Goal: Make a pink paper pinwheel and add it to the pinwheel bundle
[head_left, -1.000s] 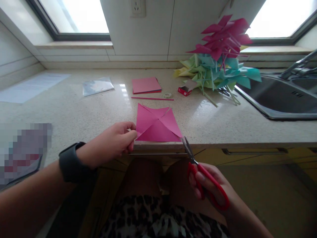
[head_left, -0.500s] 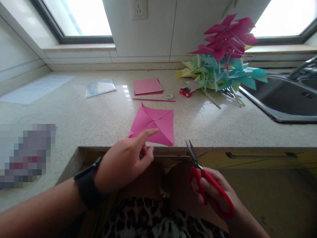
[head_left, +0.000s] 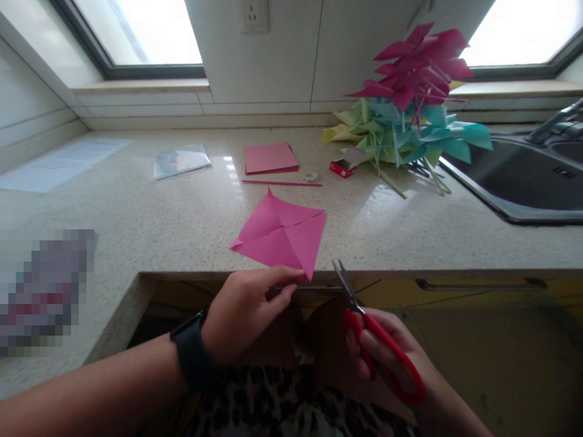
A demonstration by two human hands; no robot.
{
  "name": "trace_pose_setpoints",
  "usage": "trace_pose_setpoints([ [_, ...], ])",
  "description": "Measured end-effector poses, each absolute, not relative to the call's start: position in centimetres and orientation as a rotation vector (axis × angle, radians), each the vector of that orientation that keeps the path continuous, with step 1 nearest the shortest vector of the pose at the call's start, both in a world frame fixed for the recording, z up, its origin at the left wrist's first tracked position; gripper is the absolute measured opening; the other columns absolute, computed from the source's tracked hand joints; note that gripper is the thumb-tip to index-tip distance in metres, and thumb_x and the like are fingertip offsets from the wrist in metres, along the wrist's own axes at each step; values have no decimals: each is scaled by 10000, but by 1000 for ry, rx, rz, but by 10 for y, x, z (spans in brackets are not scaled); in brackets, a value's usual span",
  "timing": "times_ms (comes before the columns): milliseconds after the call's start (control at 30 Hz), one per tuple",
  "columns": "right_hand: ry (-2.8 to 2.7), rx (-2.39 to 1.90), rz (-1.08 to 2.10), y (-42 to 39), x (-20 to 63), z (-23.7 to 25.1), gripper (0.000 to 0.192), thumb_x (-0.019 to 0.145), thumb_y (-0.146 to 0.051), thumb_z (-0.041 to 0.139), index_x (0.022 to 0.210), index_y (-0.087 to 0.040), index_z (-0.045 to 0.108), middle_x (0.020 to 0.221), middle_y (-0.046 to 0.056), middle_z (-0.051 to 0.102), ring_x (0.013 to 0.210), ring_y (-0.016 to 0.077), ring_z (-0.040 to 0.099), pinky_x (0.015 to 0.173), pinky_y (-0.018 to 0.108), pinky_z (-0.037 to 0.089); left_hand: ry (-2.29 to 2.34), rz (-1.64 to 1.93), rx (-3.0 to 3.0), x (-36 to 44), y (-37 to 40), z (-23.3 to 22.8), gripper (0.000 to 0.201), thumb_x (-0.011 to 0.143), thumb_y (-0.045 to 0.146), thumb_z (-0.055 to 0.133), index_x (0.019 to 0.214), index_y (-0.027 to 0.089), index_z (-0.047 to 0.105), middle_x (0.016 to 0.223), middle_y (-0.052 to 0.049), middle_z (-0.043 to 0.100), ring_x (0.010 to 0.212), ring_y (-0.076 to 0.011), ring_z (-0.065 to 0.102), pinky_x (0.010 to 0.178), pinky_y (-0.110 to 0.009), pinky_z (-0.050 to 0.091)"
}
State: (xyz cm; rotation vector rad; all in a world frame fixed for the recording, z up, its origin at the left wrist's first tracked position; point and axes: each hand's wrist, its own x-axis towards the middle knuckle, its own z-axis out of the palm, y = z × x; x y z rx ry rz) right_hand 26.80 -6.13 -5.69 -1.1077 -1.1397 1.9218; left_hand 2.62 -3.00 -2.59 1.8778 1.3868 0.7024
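A square of pink paper (head_left: 298,227) lies on the counter near its front edge, with creases or cuts running along its diagonals toward the middle. Its nearest corner pokes out past the edge, and there my left hand (head_left: 246,303) pinches it between thumb and fingers. My right hand (head_left: 387,346), to the right and below counter level, holds red-handled scissors (head_left: 387,346) by the loops. The blades point up and to the left, slightly parted, close to the paper's right side but apart from it.
Behind the paper lie a pink stick (head_left: 282,182), a tape roll (head_left: 310,176), a stack of paper squares (head_left: 271,159) and a small red box (head_left: 344,167). Paper pinwheels (head_left: 414,73) are heaped at the back right, beside the sink (head_left: 514,215). A plastic packet (head_left: 182,161) lies left.
My left hand has moved down and right to the near corner and taken hold of it. The paper has turned, that corner now over the edge. The scissors shifted slightly left.
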Motion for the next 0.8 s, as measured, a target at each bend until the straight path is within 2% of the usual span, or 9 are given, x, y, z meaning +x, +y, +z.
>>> trace_pose_setpoints([
  [100,-1165,-1079,1921,-61,268,-58,448,821,-591,699,734,-173,565,554,-15,524,461,73,409,440,204,288,1414,726,1724,25,-32,-27,189,930,347,612,1013,258,757,938,-37,775,813,-194,714,695,-276,548],
  [167,-1165,-1049,1917,-60,267,-60,433,824,-579,702,746,-174,568,552,-18,523,454,72,414,429,200,290,1414,749,1612,26,-33,-28,177,908,356,642,1002,247,746,927,-44,767,757,-183,707,601,-248,539],
  [233,-1170,-1039,1919,-60,266,-62,423,834,-570,696,763,-171,575,556,-16,530,457,71,420,427,195,292,1386,793,1477,28,-35,-30,204,881,348,676,1053,241,702,960,-43,754,738,-177,706,552,-237,543],
  [300,-1187,-1033,1922,-60,265,-63,418,845,-566,687,773,-168,583,560,-13,538,454,67,421,423,190,281,1345,834,1328,31,-36,-32,337,853,343,708,1168,247,637,985,-41,739,744,-183,712,519,-239,558],
  [367,-1199,-1011,1914,-60,264,-64,416,845,-563,688,763,-170,581,556,-15,536,449,64,426,418,185,270,1307,847,1219,33,-36,-33,442,835,333,726,1250,241,602,1014,-53,736,806,-200,722,519,-242,574],
  [500,-1182,-1065,1905,-61,262,-63,426,830,-579,699,762,-180,568,567,-19,543,446,64,433,418,186,281,1287,888,1154,37,-37,-33,418,810,285,749,1204,177,659,1086,-95,745,910,-213,720,624,-269,613],
  [667,-1223,-1089,1886,-61,261,-59,425,827,-580,698,754,-185,558,563,-22,546,434,63,418,411,189,275,1310,912,1151,35,-36,-28,362,792,301,775,1122,168,708,983,-72,775,832,-190,722,682,-288,623],
  [800,-1306,-1039,1794,-56,257,-52,394,847,-543,689,734,-185,569,568,-10,561,481,85,461,452,203,346,1354,906,1142,31,-34,-24,282,801,349,769,1011,162,748,894,-60,776,724,-165,704,634,-270,616],
])
